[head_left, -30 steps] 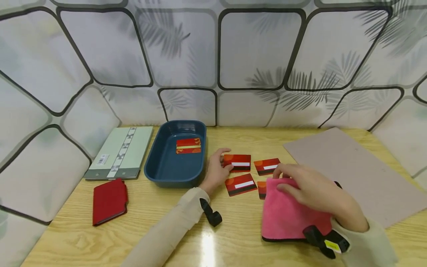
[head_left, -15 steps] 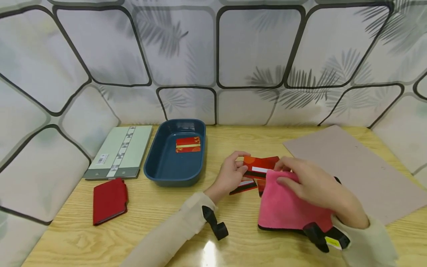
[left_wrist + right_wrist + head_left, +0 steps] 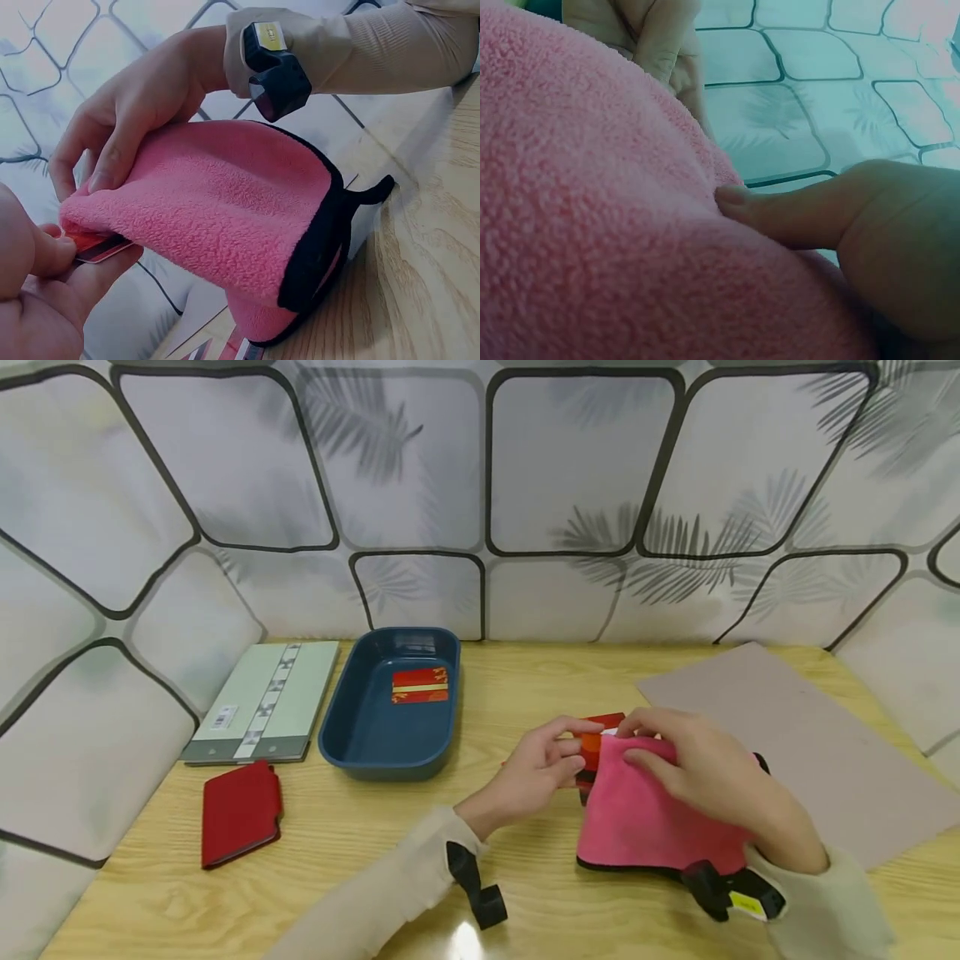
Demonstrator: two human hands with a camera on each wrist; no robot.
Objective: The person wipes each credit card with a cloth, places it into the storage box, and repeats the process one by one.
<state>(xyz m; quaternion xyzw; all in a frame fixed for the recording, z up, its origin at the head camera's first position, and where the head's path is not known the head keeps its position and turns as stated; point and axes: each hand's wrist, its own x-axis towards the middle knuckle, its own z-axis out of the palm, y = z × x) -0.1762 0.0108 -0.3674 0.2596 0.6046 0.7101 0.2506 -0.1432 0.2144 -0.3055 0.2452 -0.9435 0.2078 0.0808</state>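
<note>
My left hand (image 3: 536,768) pinches a red bank-style card (image 3: 94,247) between thumb and fingers, at the edge of a pink cloth (image 3: 652,818) with black trim. The cloth overlaps part of this card in the left wrist view. With thumb and fingers, my right hand (image 3: 701,764) holds the cloth by its upper edge, and it hangs down over the table. Behind the hands another red card (image 3: 609,720) shows on the table, partly covered. The remaining cards are mostly hidden by the hands and cloth. In the right wrist view, the thumb (image 3: 780,214) presses on the fluffy cloth.
Left of the hands stands a blue tray (image 3: 327,752) with a red and gold card (image 3: 420,687) inside. Further left lie a pale green notebook (image 3: 251,702) and a red notebook (image 3: 242,814). A grey-brown board (image 3: 810,735) lies at the right, partly behind the right arm.
My left hand has picked up a red card from the table and moved it right to the pink cloth. The right hand keeps its hold, with the cloth shifted slightly left.
</note>
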